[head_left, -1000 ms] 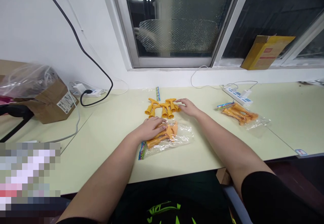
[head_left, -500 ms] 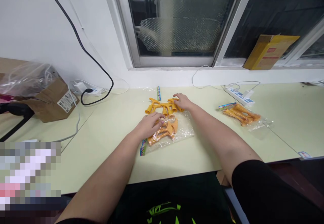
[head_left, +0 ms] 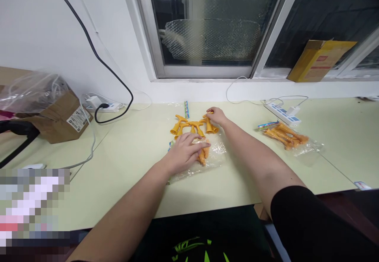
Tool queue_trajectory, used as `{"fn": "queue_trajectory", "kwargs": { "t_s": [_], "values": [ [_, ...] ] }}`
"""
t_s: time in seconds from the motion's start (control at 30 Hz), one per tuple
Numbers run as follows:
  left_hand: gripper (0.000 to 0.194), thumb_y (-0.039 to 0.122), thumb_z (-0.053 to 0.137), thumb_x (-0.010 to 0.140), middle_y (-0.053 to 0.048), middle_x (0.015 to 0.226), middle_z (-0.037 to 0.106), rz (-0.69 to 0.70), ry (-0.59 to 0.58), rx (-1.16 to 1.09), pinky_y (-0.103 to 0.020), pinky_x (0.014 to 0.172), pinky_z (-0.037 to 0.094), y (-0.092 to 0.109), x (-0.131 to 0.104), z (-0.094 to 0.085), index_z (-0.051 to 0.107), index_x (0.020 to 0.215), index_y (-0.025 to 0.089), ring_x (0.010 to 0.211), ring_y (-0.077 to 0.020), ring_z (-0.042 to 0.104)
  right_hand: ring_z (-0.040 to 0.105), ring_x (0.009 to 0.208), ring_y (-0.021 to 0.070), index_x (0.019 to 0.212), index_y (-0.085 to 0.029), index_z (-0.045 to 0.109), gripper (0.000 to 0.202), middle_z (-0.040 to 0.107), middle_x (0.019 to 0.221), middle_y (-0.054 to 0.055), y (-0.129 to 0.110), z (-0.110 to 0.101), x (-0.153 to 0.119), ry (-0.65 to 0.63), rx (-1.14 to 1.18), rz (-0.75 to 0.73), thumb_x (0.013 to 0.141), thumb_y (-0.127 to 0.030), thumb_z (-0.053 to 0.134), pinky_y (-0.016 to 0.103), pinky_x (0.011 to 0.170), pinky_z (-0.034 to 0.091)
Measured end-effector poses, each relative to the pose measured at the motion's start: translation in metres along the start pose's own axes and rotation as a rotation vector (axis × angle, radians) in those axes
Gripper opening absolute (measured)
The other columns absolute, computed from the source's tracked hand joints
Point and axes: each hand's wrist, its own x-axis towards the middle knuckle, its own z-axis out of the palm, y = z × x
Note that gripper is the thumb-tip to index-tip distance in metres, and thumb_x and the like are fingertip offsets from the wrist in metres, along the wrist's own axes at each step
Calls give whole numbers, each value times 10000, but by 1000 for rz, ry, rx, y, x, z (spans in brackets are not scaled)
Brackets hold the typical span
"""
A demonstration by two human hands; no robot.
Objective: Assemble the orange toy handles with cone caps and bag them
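Note:
My left hand (head_left: 185, 153) lies with its fingers spread on a clear plastic bag (head_left: 217, 157). Inside that bag are orange plastic toy parts (head_left: 206, 149), partly covered by the hand. Just beyond it, several yellow T-shaped plastic pieces (head_left: 180, 125) with hollow cone ends lie loose on the table. My right hand (head_left: 217, 116) is at the right end of this group, its thumb and fingers closed on the top of a yellow T-shaped piece (head_left: 209, 127). The fingertips partly hide that piece.
Another bag of orange toy parts (head_left: 287, 135) lies at the right, in front of a power strip (head_left: 282, 114). Behind the yellow pieces is a printed bag header (head_left: 186, 110). A cardboard box (head_left: 60, 114) and a black cable (head_left: 118, 81) are at the left.
My left hand has moved right and nearer to me, covering more of the bag. My right hand has closed from resting on the yellow pieces to a pinch at the rightmost ones.

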Motion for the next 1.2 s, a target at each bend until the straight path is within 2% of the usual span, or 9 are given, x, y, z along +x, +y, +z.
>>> {"fn": "queue_trajectory", "kwargs": {
  "t_s": [0.17,0.23,0.3,0.47,0.53,0.63,0.77,0.9,1.2],
  "values": [
    [503,204,490,983,-87,1303,569,102,-48,127,-537,1119,353,29,6,11,587,1428,418,1285,-311,457,587,647,123,951,-155,655,149,632,781,46,2,-32,-18,-18,328,20,862,-274,640,266,676,567],
    [530,189,511,962,-102,1194,575,86,-56,197,-555,1095,361,42,9,18,569,1446,397,1211,-312,491,559,613,103,907,-163,644,99,611,764,30,7,-50,-33,-40,670,75,830,-221,620,232,644,560],
    [511,193,523,951,-108,1135,572,56,-40,249,-580,1077,361,51,11,25,584,1428,370,1151,-315,508,549,595,103,884,-166,647,98,601,738,26,15,-68,-52,-94,840,147,812,-198,589,220,634,565],
    [313,122,479,943,-102,1052,562,33,-36,334,-595,1036,366,60,15,41,728,1048,279,1077,-298,516,604,625,146,912,-150,695,175,655,772,68,42,-101,-102,-283,767,228,762,-176,609,276,656,600],
    [288,105,488,932,-101,1044,555,57,-52,347,-583,1017,376,61,16,45,717,1013,260,1053,-289,513,624,638,151,893,-144,702,172,668,776,68,47,-108,-119,-383,720,238,735,-173,640,289,671,604],
    [299,113,518,927,-88,1043,552,120,-58,335,-567,1019,369,65,17,47,703,1086,285,1038,-274,505,655,671,158,910,-148,711,187,682,769,52,43,-110,-139,-492,689,232,730,-189,681,311,729,613],
    [215,142,518,942,-82,987,555,182,-50,332,-548,1017,351,68,17,46,704,931,249,1027,-266,499,683,723,161,945,-164,726,223,731,889,59,28,-100,-152,-522,687,236,725,-177,688,337,802,621],
    [217,175,476,972,-83,966,569,167,16,341,-480,905,360,65,16,40,681,946,241,972,-255,503,704,748,171,950,-144,729,223,732,892,72,25,-90,-154,-568,750,230,741,-164,653,337,800,629],
    [181,160,505,958,-63,927,609,129,159,250,-407,808,361,51,12,24,671,927,225,882,-222,529,722,672,159,926,-152,693,156,711,761,61,37,-102,-143,-375,891,185,787,-202,644,269,699,636]
  ]
}}
